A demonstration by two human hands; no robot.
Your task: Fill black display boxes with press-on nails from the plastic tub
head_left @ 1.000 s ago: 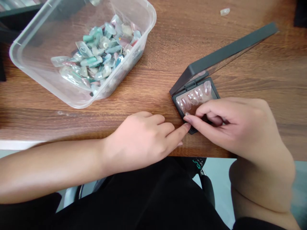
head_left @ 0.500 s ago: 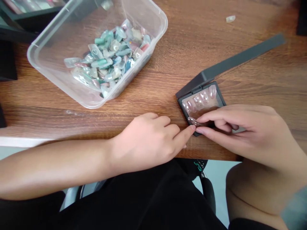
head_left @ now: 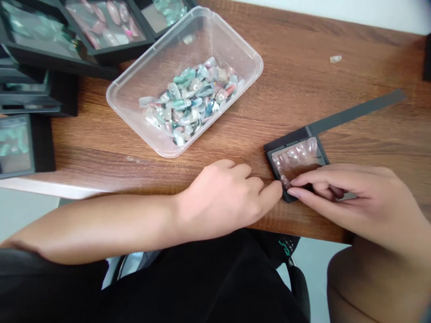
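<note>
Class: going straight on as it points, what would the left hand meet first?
The left hand would probably meet the edge of the black case first; whether they already touch is unclear.

**Nail (head_left: 285, 181) brought into fuller view**

More of the starry nail, largely covered by the right hand (head_left: 367, 197) one second ago, is now exposed at its fingertips. The camera view has been shifted: more black display cases (head_left: 117, 50) are shown at the far left, and a white surface (head_left: 353, 10) is revealed along the table's (head_left: 296, 58) far edge.

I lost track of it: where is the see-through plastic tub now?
In the head view, the plastic tub sits upper left of centre, just right of the black cases.
</note>
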